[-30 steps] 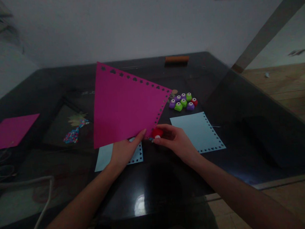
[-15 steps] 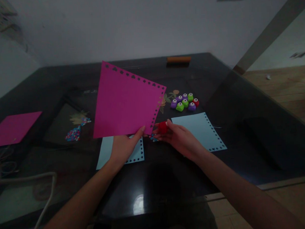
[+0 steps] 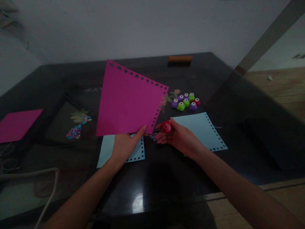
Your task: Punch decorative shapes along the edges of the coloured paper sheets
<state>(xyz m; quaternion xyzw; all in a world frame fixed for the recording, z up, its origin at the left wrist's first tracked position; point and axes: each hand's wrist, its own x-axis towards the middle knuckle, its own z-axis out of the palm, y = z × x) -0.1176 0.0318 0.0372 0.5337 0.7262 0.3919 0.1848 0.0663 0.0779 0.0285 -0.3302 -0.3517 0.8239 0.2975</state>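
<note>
My left hand [image 3: 126, 145] grips the lower edge of a magenta sheet [image 3: 129, 102], thumb in front and fingers hidden behind. Small shapes are punched along the sheet's upper and right edges. Just right of its lower corner, my right hand [image 3: 180, 135] holds a red craft punch [image 3: 166, 126] between thumb and fingers, apart from the paper. Below the magenta sheet lies a light blue sheet [image 3: 107, 151] with a punched border, partly covered by my left hand. Another punched light blue sheet [image 3: 199, 129] rests beside my right hand. Paper bits [image 3: 153, 136] show between the hands.
Several purple, green and red punches [image 3: 186, 102] stand in a cluster behind the right blue sheet. A pile of colored paper bits [image 3: 74, 132] and another magenta sheet [image 3: 16, 126] lie at left. A brown roll [image 3: 180, 59] sits at the dark table's [image 3: 155, 184] back edge.
The red punch has turned in my right hand and moved slightly right, away from the magenta sheet's edge. The magenta sheet has shifted a little to the right in view.
</note>
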